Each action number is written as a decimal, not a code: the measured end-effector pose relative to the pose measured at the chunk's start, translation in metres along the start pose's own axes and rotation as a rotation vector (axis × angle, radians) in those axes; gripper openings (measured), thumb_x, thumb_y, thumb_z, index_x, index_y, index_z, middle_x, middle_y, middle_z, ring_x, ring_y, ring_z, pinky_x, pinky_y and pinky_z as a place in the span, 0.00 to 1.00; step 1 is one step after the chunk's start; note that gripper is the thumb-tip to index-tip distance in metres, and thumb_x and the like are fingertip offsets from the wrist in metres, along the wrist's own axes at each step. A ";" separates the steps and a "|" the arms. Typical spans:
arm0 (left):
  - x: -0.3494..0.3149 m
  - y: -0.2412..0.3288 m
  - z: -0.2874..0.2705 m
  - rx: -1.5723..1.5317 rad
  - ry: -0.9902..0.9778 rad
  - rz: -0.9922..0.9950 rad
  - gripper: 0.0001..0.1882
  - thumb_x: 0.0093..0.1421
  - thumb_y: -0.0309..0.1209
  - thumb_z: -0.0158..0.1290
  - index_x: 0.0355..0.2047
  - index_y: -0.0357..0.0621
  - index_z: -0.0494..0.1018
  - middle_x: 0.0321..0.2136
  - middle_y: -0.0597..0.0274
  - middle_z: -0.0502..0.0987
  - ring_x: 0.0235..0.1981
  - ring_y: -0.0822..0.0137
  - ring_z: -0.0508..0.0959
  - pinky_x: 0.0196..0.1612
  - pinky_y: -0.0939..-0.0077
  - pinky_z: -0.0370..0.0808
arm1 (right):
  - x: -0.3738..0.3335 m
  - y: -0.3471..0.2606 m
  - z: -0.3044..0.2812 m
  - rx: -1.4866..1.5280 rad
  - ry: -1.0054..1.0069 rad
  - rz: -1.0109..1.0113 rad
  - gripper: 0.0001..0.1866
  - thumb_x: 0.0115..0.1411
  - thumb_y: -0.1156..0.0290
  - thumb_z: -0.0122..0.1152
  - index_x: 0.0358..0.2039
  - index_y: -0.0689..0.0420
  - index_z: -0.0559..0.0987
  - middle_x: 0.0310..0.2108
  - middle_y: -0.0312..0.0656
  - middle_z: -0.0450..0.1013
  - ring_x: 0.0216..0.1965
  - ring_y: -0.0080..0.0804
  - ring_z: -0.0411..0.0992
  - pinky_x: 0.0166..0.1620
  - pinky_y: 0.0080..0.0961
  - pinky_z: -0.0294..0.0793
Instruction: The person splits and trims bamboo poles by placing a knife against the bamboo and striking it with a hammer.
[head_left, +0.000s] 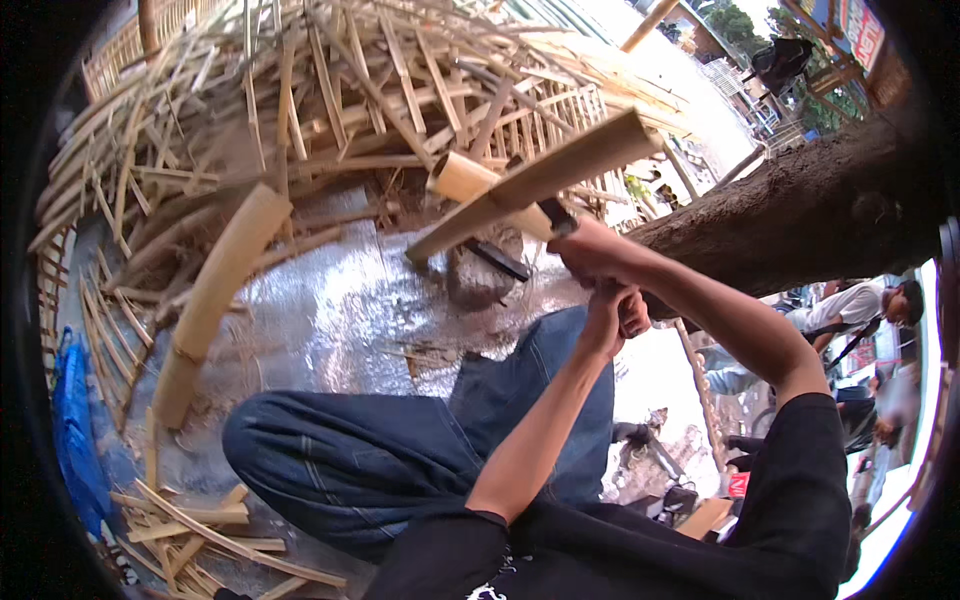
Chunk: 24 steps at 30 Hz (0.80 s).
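My right hand (598, 250) is closed around the dark handle (558, 214) of a tool. Bamboo hides most of the tool, so its kind cannot be made out. Just below, my left hand (618, 312) is a closed fist against the right hand; what lies inside it is hidden. A long split bamboo piece (570, 165) slants up to the right past the handle. Behind it, a shorter round bamboo piece (465, 178) crosses at an angle. A dark bar-shaped object (498, 259) lies under the bamboo, apart from both hands.
A heap of bamboo strips (340, 90) fills the far side. One thick bamboo length (215, 300) leans at left, near a blue plastic sheet (75, 430). Loose strips (200, 530) lie at lower left. A thick log (790, 215) runs along the right, with people beyond it.
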<state>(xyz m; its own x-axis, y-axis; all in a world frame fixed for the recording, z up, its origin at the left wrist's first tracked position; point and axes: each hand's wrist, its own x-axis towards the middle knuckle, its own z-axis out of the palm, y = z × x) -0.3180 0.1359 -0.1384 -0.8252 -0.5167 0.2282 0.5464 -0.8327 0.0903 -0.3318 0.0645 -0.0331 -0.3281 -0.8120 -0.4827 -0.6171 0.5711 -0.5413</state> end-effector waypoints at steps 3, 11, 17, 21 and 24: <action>0.008 0.008 0.017 0.052 0.175 0.094 0.23 0.62 0.35 0.45 0.11 0.52 0.52 0.07 0.69 0.52 0.08 0.71 0.55 0.15 0.74 0.55 | 0.019 -0.007 -0.008 -0.033 -0.001 0.056 0.13 0.54 0.66 0.57 0.18 0.58 0.69 0.11 0.34 0.62 0.11 0.24 0.61 0.14 0.27 0.61; -0.021 0.026 0.043 -0.123 0.282 0.161 0.19 0.60 0.34 0.49 0.14 0.51 0.57 0.08 0.73 0.52 0.07 0.74 0.55 0.13 0.76 0.54 | -0.011 -0.051 0.008 0.262 -0.306 0.102 0.14 0.57 0.70 0.57 0.18 0.53 0.65 0.11 0.29 0.59 0.09 0.18 0.56 0.12 0.19 0.52; 0.007 0.033 0.017 -0.190 0.008 0.301 0.19 0.59 0.33 0.49 0.13 0.52 0.55 0.09 0.74 0.51 0.07 0.74 0.53 0.13 0.77 0.50 | 0.012 -0.060 0.021 -0.130 -0.177 -0.105 0.10 0.53 0.68 0.57 0.22 0.60 0.70 0.13 0.33 0.64 0.11 0.21 0.62 0.13 0.22 0.59; 0.003 0.065 -0.009 0.019 0.019 0.334 0.22 0.58 0.37 0.48 0.11 0.51 0.53 0.08 0.70 0.50 0.07 0.71 0.53 0.15 0.73 0.51 | 0.021 -0.086 0.043 -0.106 -0.108 -0.215 0.12 0.54 0.67 0.59 0.18 0.57 0.70 0.11 0.31 0.63 0.10 0.18 0.59 0.13 0.20 0.55; 0.007 0.094 -0.001 0.047 -0.030 0.312 0.23 0.59 0.39 0.47 0.11 0.50 0.53 0.07 0.70 0.51 0.08 0.71 0.54 0.15 0.73 0.53 | 0.035 -0.098 0.043 -0.106 -0.054 -0.265 0.12 0.54 0.68 0.58 0.18 0.58 0.68 0.11 0.32 0.63 0.09 0.19 0.59 0.12 0.20 0.56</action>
<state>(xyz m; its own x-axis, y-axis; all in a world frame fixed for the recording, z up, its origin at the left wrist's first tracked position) -0.2725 0.0535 -0.1297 -0.6121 -0.7393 0.2806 0.7793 -0.6242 0.0555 -0.2518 -0.0147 -0.0259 -0.1085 -0.9219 -0.3720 -0.7487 0.3219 -0.5795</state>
